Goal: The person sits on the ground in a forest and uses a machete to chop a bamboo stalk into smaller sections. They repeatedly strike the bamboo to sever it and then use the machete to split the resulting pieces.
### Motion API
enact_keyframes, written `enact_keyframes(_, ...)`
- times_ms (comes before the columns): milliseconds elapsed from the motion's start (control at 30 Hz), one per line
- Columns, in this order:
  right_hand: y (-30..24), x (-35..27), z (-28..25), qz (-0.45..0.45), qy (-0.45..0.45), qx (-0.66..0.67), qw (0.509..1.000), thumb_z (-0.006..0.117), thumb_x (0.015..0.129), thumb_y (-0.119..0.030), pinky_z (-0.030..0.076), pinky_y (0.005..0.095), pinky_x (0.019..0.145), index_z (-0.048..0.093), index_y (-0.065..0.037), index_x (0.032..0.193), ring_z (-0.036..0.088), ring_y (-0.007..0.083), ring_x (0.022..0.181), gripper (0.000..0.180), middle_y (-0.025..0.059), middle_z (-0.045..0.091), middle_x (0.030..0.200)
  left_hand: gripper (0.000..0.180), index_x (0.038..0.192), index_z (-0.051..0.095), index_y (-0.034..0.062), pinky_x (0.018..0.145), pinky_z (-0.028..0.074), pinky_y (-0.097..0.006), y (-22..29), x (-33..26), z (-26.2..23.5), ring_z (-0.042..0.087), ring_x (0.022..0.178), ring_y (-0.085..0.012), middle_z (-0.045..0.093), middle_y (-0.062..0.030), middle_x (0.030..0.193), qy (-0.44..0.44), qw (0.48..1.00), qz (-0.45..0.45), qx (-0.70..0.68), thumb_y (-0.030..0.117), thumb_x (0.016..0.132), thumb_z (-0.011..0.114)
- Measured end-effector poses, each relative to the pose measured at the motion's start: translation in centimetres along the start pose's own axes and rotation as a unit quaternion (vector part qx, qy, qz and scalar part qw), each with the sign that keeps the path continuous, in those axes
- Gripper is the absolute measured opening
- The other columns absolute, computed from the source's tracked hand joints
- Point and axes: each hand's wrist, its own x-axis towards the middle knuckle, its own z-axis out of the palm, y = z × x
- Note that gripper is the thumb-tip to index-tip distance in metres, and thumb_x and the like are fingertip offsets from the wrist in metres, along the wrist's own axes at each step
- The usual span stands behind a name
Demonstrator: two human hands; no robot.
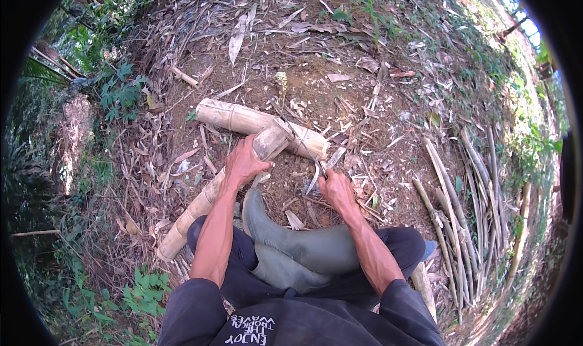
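My left hand is wrapped around a pale bamboo pole near its upper end. That pole slants from the lower left up to the middle, and its upper end lies over a second, shorter bamboo piece on the ground. My right hand is closed around the handle of a machete. Its dark, narrow blade points up and left, close beside the end of the held pole; whether it touches the bamboo, I cannot tell. The handle is mostly hidden in my fingers.
My green rubber boots are folded just below the bamboo. A bundle of thin sticks lies at the right. Dry leaves and pale chips litter the brown soil. Green plants grow along the left, and a short stick lies beyond the bamboo.
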Motion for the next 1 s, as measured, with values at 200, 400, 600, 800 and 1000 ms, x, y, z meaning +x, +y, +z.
enact_keyframes(200, -2.8, -0.4, -1.2, 0.016, -0.005, 0.064, 0.998, 0.056, 0.089, -0.022, 0.049, 0.0480, 0.059, 0.067, 0.004, 0.086, 0.063, 0.0395, 0.056, 0.029, 0.0270, 0.061, 0.062, 0.099, 0.137, 0.042, 0.0013, 0.102, 0.043, -0.040, -1.5, 1.4, -1.2, 0.055, 0.121, -0.0337, 0.056, -0.0227, 0.129, -0.076, 0.995, -0.034, -0.048, 0.041, 0.057, 0.085)
enact_keyframes(400, -7.2, -1.0, -2.2, -0.083, 0.081, 0.202, 0.973, 0.059, 0.089, -0.020, 0.046, 0.0492, 0.052, 0.064, 0.003, 0.084, 0.062, 0.0393, 0.055, 0.024, 0.0256, 0.061, 0.062, 0.101, 0.136, 0.041, 0.0012, 0.102, 0.043, -0.040, -2.2, 1.6, -1.2, 0.057, 0.118, -0.0342, 0.058, -0.0236, 0.127, -0.081, 0.995, -0.046, -0.039, 0.042, 0.055, 0.086)
enact_keyframes(600, 0.6, 0.3, 1.2, 0.004, 0.010, 0.047, 0.999, 0.053, 0.089, -0.024, 0.047, 0.0497, 0.053, 0.063, 0.006, 0.083, 0.062, 0.0395, 0.053, 0.033, 0.0278, 0.059, 0.058, 0.100, 0.135, 0.042, 0.0009, 0.101, 0.043, -0.040, -1.5, 1.9, -1.0, 0.057, 0.118, -0.0346, 0.058, -0.0230, 0.126, -0.092, 0.994, -0.040, -0.045, 0.043, 0.055, 0.086)
enact_keyframes(800, -7.2, -0.2, -3.2, -0.064, 0.064, 0.183, 0.979, 0.058, 0.089, -0.015, 0.046, 0.0429, 0.050, 0.062, 0.003, 0.083, 0.062, 0.0320, 0.051, 0.019, 0.0226, 0.060, 0.058, 0.100, 0.135, 0.042, 0.0002, 0.102, 0.042, -0.040, -1.8, 1.4, -1.7, 0.056, 0.119, -0.0336, 0.057, -0.0226, 0.127, -0.093, 0.993, -0.050, -0.048, 0.042, 0.056, 0.086)
enact_keyframes(1000, 1.1, -0.4, 1.6, 0.018, -0.016, 0.044, 0.999, 0.053, 0.088, -0.023, 0.045, 0.0473, 0.051, 0.064, 0.006, 0.083, 0.056, 0.0336, 0.048, 0.031, 0.0253, 0.056, 0.055, 0.098, 0.133, 0.044, -0.0017, 0.101, 0.043, -0.039, -1.2, 1.3, -1.0, 0.056, 0.118, -0.0329, 0.057, -0.0236, 0.127, -0.097, 0.992, -0.037, -0.071, 0.042, 0.056, 0.086)
